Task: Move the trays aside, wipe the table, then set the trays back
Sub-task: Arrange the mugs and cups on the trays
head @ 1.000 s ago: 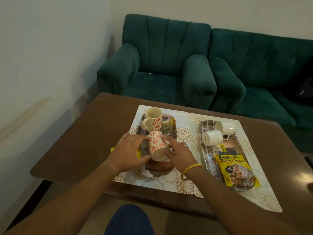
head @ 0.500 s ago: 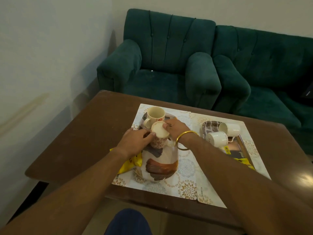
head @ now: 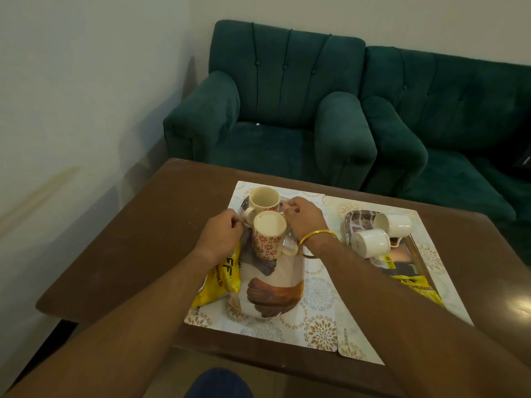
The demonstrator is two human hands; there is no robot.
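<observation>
**Both hands have come off the near mug (head: 268, 239) and gone out to the rims of the left tray (head: 273, 291).**

That mug now stands upright. The left hand (head: 222, 235) is just left of it, and the right hand (head: 301, 218) is just right of it and slightly beyond. Each has its fingers curled on the tray's edge and looks to be pinching the rim, though the fingertips are partly hidden. The tray lies under the mug on the worktop (head: 143, 239), its long axis running from the person's side out past the far mug (head: 264, 201). The hands therefore span its short axis at the far half, and the end nearer than the mug has no support. Neither hand is closer, so I'd call this a two-handed lift, and it must stay level with both mugs standing. The right tray (head: 402, 254) sits well to the right of the mug, with no hand on it, and would fall to the right hand.
</observation>
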